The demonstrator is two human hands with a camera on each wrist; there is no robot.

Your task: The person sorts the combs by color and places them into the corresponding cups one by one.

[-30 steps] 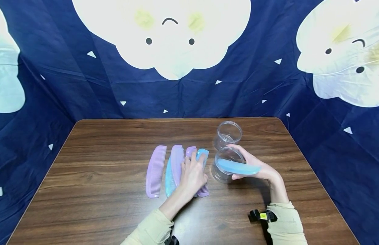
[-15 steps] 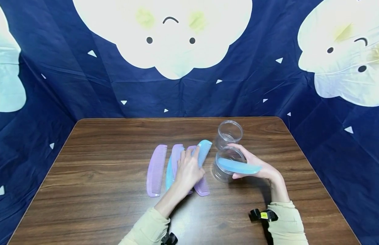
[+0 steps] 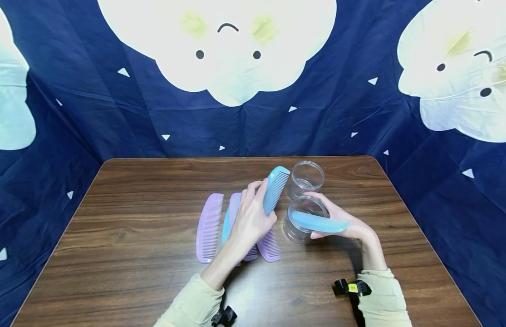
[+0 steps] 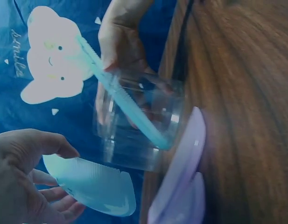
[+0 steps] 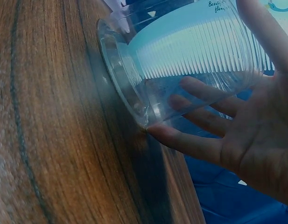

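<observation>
My left hand (image 3: 253, 220) pinches a light blue comb (image 3: 276, 188) between thumb and fingers, raised off the table and tilted. In the left wrist view the thumb (image 4: 59, 144) lies over one side of this comb (image 4: 97, 186). My right hand (image 3: 344, 221) grips a clear jar (image 3: 295, 234) standing on the table, fingers and thumb around its wall. A second blue comb (image 3: 318, 222) leans inside the jar, its upper end past the rim. Under and beside my left hand lie purple combs (image 3: 209, 229) and another blue comb (image 3: 226, 227), partly hidden.
Another clear jar (image 3: 306, 175) stands right behind the gripped one, near the table's back edge. One purple comb (image 3: 270, 247) lies close to the gripped jar's left side. A blue cloth with clouds (image 3: 236, 122) rises behind the wooden table (image 3: 134, 218).
My left hand has slid the blue comb out from the row of combs and lifted it up and to the right, toward the jars. The right hand and its jar have stayed in place.
</observation>
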